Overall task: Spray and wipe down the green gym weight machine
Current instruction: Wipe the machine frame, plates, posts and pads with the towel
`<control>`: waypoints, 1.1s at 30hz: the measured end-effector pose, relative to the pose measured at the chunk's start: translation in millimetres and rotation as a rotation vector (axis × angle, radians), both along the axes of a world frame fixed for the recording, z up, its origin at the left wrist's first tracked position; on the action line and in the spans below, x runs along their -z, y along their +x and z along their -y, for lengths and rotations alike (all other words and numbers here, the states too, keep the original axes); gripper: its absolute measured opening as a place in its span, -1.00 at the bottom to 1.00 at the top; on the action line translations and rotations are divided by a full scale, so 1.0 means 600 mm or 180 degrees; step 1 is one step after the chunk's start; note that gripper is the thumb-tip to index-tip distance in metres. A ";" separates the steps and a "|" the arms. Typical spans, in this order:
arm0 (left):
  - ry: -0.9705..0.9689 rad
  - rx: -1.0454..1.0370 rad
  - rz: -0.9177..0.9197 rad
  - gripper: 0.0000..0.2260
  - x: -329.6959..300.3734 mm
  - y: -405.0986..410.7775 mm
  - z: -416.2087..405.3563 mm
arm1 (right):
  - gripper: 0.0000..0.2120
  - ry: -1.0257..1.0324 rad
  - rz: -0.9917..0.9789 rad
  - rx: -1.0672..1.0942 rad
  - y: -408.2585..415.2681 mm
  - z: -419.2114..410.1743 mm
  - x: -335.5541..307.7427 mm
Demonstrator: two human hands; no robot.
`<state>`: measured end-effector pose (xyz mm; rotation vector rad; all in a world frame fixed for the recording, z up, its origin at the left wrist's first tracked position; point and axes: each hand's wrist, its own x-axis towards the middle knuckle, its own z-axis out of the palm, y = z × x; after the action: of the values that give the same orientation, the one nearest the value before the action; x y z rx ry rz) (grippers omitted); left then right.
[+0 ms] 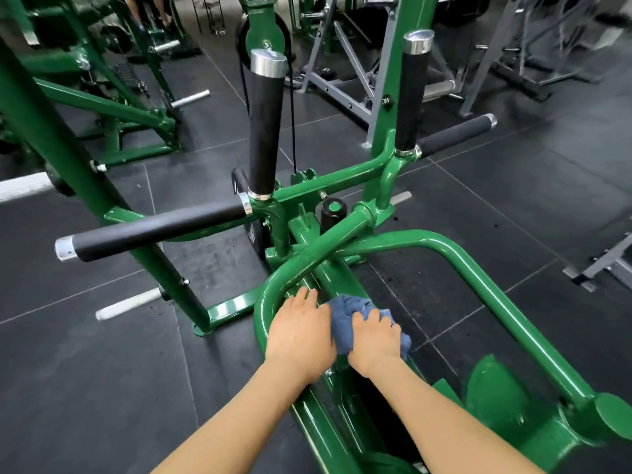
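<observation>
The green weight machine [455,258] fills the middle of the head view, with curved green tubes and black padded handles [154,230]. Low in the frame my right hand [376,340] grips a bunched blue cloth [345,316] and presses it on the machine's central green beam. My left hand [301,333] lies beside it with straight fingers resting on the bend of the green tube. The two hands almost touch. No spray bottle is in view.
Another green machine [68,131] stands at the left with chrome pegs sticking out. Grey steel racks [355,83] stand at the back and right. The floor is black rubber tiles [102,371]. A person's legs show at the far top left.
</observation>
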<state>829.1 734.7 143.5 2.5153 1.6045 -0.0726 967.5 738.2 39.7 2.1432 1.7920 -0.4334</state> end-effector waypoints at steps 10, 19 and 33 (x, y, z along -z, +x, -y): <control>0.0170 -0.0147 -0.0006 -0.77 0.011 -0.001 -0.004 | -0.37 0.0072 -0.0613 -0.0248 -0.007 -0.199 0.011; 0.0118 -0.0165 -0.0034 -0.84 0.008 -0.003 -0.009 | -0.49 -0.0025 -0.1256 0.0204 0.062 -0.104 0.003; 0.0052 0.0151 0.0243 -0.92 0.017 -0.006 0.000 | -0.46 -0.0297 0.0811 -0.0458 0.017 0.105 -0.015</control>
<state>825.5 734.8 133.3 2.5360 1.5232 0.0307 977.6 675.4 48.7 1.8957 1.7307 -0.1944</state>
